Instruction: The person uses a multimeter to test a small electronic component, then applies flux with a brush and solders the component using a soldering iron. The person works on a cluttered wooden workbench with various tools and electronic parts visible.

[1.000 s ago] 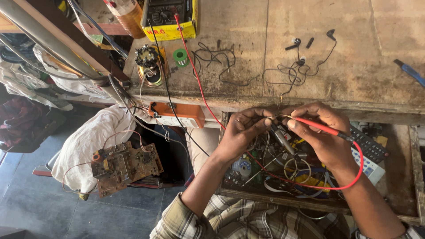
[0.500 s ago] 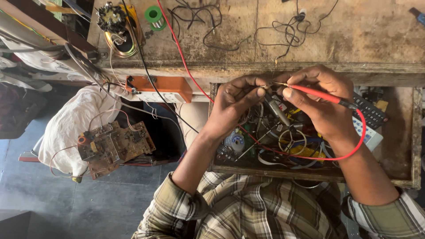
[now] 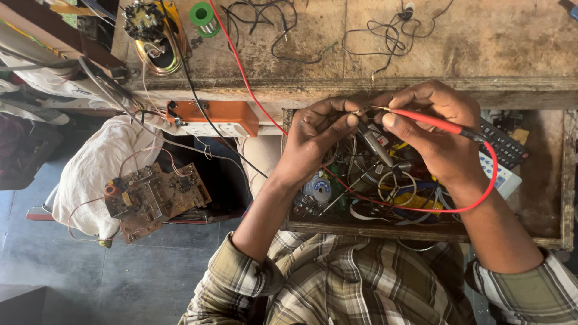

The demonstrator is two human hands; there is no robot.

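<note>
Over an open drawer (image 3: pixel 545 201) under the counter (image 3: pixel 421 54) edge — both hands close together. Right hand (image 3: pixel 436 135) closed on a red probe (image 3: pixel 424 118), held pen-like between thumb and fingers, metal tip aimed left toward the left fingertips. Left hand (image 3: pixel 316 135) curled, thumb and forefinger pinched on something small at the probe tip; too small to name. Red lead (image 3: pixel 481 201) looping from the probe's rear down round the right wrist and back across the drawer. Beneath the hands, inside the drawer, a tangle of wires, a blue-labelled round part (image 3: pixel 318 188) and a grey remote (image 3: pixel 504 147) at the right. Up on the counter: a speaker (image 3: pixel 152 33) at the left, a green solder spool (image 3: pixel 203 13) just beside it, loose black wires (image 3: pixel 373 30) across the middle. Orange power strip (image 3: pixel 214 117) fixed below the counter edge, left of the drawer. Further left and lower — a brown circuit board (image 3: pixel 153 195) resting against a white cloth bundle (image 3: pixel 90 165). Checked shirt sleeves on both forearms.
</note>
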